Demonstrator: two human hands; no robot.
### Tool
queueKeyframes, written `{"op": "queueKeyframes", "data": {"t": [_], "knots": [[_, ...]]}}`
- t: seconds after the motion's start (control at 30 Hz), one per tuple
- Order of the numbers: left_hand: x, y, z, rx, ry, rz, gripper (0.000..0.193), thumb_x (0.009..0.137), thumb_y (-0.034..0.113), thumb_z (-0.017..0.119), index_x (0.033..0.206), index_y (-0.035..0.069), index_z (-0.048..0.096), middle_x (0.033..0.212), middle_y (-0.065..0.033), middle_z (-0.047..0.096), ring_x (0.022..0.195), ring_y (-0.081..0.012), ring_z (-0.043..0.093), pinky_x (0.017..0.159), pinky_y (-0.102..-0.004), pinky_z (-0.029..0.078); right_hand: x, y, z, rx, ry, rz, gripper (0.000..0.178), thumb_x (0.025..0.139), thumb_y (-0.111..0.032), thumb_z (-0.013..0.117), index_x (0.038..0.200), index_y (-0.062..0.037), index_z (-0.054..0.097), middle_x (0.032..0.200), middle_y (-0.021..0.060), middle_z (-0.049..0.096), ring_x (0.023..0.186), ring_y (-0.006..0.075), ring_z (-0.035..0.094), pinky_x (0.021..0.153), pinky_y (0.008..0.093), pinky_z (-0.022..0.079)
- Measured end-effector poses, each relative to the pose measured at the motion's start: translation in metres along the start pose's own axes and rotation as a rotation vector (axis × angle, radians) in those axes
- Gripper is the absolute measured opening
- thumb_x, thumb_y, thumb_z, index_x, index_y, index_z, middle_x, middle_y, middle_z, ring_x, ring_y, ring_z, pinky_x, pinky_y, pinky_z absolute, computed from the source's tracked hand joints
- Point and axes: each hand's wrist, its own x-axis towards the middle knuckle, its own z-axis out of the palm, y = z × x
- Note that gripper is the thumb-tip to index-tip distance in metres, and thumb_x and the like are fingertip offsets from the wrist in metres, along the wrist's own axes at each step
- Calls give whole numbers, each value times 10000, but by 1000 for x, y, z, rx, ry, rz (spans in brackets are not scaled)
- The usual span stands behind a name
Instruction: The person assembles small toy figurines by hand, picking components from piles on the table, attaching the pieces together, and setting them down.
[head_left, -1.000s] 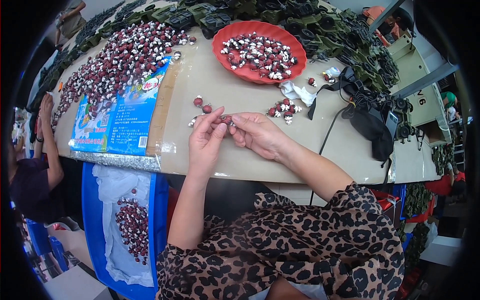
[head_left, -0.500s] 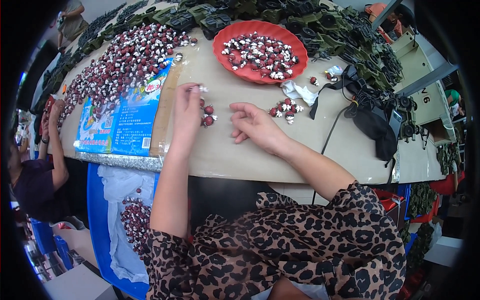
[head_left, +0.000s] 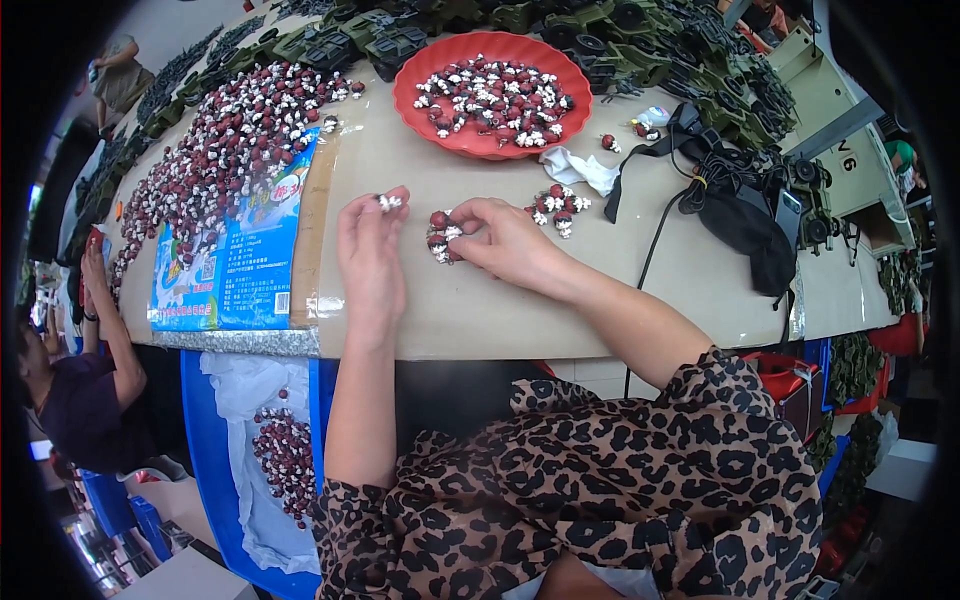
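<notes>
Gripping figure (head_left: 389,203) in left hand (head_left: 368,250). Apparently gathering cluster (head_left: 437,241) with right hand (head_left: 510,245); cannot confirm grip. Probably calls for light pinch.

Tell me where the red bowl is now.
In the head view, the red bowl is at upper centre on the table, beyond the right hand and before the green toy vehicles, with crumpled white tissue by its right front edge.

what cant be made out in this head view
Head view:
Full shape of the small piece in the left hand: hidden by fingers.
Whether the right hand grips any clustered pieces: its fingers overlap them.
Their fine markings: too small.
Right wall of the blue bin: partly behind the leopard-print sleeve.
</notes>
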Motion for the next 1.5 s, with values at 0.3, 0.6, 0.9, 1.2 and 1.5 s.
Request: {"op": "queueKeyframes", "data": {"t": [0.3, 0.6, 0.9, 1.2, 1.5], "knots": [[-24, 6, -22, -456, -81, -201, 175, 854, 208, 430, 875, 40, 474, 783, -76, 498, 693, -180, 493, 628, -286, 427, 5, 0, 3, 150, -8, -14, 345, 701, -59, 605, 1011, 26, 482, 928, 86, 534, 649, 71, 538, 602, 196, 460], [-36, 9, -3, 125, -241, -171, 291, 848, 68, 481, 1133, 10, 478, 812, 1, 472, 572, -18, 369, 469, -154, 290, -3, -8, -2, 781, -226, 10, 364, 730, -13, 592, 1062, 7, 443, 952, 69, 528, 827, 107, 557, 743, 224, 469], [-37, 9, -3, 141, -291, -98, 264, 830, 34, 502, 1092, 11, 486, 827, 1, 480, 593, -20, 374, 483, -152, 289, -2, -8, 0, 978, -226, 101, 297, 758, -13, 558, 1030, 37, 449, 908, 92, 543, 796, 111, 571, 716, 224, 487], [-36, 5, -6, 112, -249, -82, 212, 833, 64, 518, 1037, 10, 495, 786, 8, 473, 587, -22, 378, 483, -151, 290, -2, -7, -5, 1010, -296, 275, 188, 827, -129, 538, 943, 19, 525, 779, 64, 579, 651, 92, 577, 580, 197, 500], [-37, 8, -3, 140, -259, -76, 234, 829, 62, 523, 1055, 7, 499, 787, 0, 487, 594, -24, 390, 479, -151, 289, -2, -6, -3, 990, -250, 240, 179, 822, -132, 553, 940, 2, 533, 777, 60, 582, 638, 85, 576, 580, 190, 502]]}}
